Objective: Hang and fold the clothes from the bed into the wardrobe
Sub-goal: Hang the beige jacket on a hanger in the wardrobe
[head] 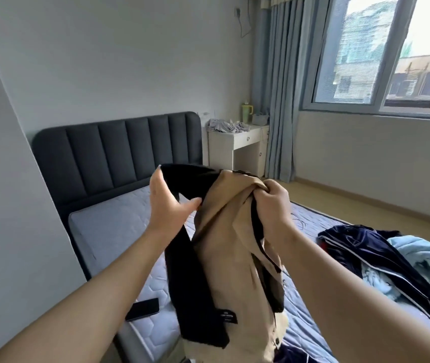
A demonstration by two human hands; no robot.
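Both forearms reach forward from the bottom of the view, lifting a tan jacket (224,258) with black trim clear of the bed (119,231). Right hand (271,203) is a closed grip, fisted on bunched fabric at the jacket's top, likely the collar or shoulder. Left hand (166,200) is partly open, thumb and fingers loosely pinching the black sleeve (182,184) that drapes over it. Jacket's long axis hangs straight down from the two grips, hem low near the mattress. More clothes (381,260) lie heaped on the bed to the right, nearer the right arm. No hanger or wardrobe is visible, so my guess is the shoulders need spreading next
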